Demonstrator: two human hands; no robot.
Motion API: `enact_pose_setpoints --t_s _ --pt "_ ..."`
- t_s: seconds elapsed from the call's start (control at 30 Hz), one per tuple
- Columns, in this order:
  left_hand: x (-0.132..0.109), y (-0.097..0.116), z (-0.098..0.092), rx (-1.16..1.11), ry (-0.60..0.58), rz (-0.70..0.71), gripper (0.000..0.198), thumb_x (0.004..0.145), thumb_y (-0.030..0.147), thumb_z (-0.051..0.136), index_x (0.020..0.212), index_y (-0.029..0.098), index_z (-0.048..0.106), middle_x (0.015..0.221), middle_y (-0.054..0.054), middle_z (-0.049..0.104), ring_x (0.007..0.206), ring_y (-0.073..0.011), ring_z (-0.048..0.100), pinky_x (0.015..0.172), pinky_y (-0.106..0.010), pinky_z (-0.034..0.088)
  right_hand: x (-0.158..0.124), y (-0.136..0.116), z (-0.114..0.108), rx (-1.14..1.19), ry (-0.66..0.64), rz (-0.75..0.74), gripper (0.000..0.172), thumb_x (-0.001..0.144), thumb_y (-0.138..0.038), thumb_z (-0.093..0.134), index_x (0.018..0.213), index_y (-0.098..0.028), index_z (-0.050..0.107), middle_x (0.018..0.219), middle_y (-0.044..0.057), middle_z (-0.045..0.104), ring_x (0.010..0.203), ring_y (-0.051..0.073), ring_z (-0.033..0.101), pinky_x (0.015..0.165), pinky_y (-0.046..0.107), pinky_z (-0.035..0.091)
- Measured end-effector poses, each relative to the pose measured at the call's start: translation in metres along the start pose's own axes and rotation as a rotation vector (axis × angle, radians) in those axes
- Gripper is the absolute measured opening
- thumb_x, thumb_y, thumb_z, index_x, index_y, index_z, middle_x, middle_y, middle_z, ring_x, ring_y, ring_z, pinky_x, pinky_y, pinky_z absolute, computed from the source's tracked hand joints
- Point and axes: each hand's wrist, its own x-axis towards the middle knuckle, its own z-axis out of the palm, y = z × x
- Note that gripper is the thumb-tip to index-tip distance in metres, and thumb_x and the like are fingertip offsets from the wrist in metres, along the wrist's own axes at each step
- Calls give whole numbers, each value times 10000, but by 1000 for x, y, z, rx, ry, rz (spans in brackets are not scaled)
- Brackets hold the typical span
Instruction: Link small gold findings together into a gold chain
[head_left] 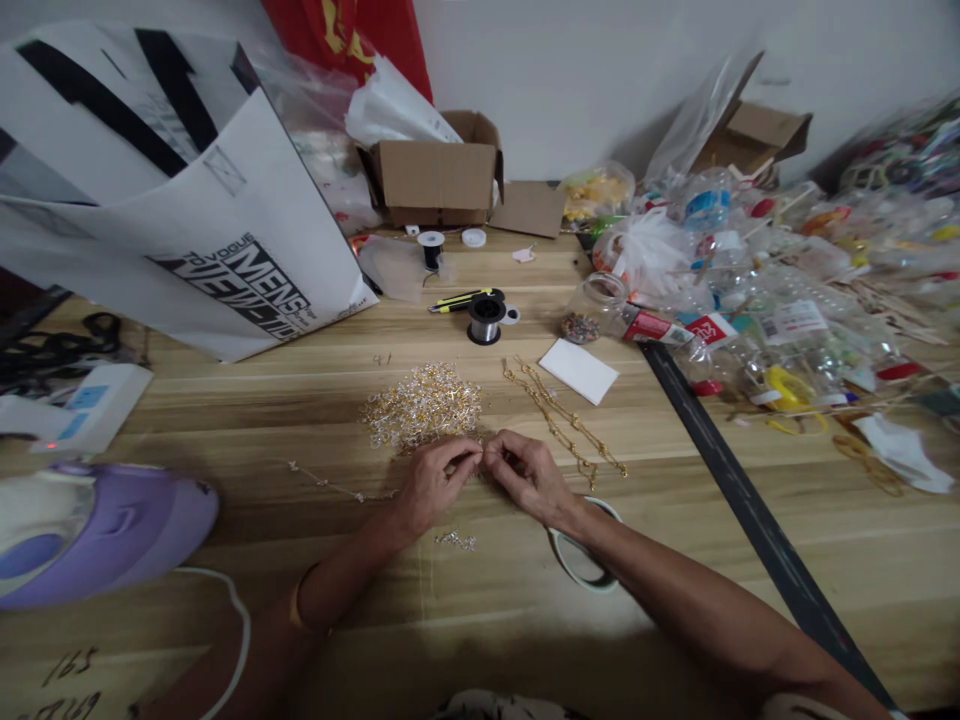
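Note:
My left hand (pixel 433 483) and my right hand (pixel 529 474) meet fingertip to fingertip over the wooden table, both closed in a pinch. A thin beaded chain (pixel 324 483) trails left across the wood from under my left hand, which appears to hold its other end. Whatever is between my right fingertips is too small to make out. Just beyond my hands lies a pile of small gold and clear beads (pixel 424 405). Gold beaded chains (pixel 559 425) rest beyond my right hand. Closer to me is a little cluster of silvery pieces (pixel 456 541).
A roll of tape (pixel 559 555) lies under my right forearm. Farther back are a wire spool (pixel 486 318), a yellow-black cutter (pixel 459 300), white paper (pixel 579 370) and a cardboard box (pixel 439 175). Plastic bottles (pixel 795 300) crowd the right; a white bag (pixel 210 230) and purple appliance (pixel 142 530) stand left.

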Motion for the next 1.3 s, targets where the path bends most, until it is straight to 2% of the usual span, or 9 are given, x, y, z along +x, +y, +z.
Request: enact_pose_setpoints --t_s 0.33,0.83,0.97,1.2,1.3 --pt "0 2 -3 89 -3 -3 106 833 154 541 803 159 643 750 -26 674 695 -138 615 662 -231 475 2 0 3 34 69 39 163 864 -273 535 768 -149 582 650 -6 530 583 102 464 537 205 361" --pt "1 6 -7 229 -7 128 127 854 149 509 813 161 628 759 -42 677 709 -151 619 671 -253 480 2 1 4 38 84 24 145 853 -263 544 773 -149 586 663 -2 547 595 105 489 546 203 378" --pt "1 8 -8 216 -18 72 117 839 153 509 815 169 622 760 -38 679 713 -147 625 678 -249 491 2 -1 3 22 89 -1 144 857 -269 540 783 -153 585 664 1 550 593 108 489 545 208 382" --pt "2 8 -7 22 20 -79 98 834 195 523 817 168 615 743 -21 676 688 -136 631 661 -232 494 3 -3 2 33 82 -9 187 867 -315 536 782 -156 586 659 7 553 587 112 490 536 214 388" --pt "3 8 -8 -20 31 -93 109 833 204 532 786 159 619 720 -18 666 665 -131 616 647 -224 483 3 -2 3 27 84 -6 182 863 -307 543 777 -154 590 660 4 549 585 107 483 536 211 382"
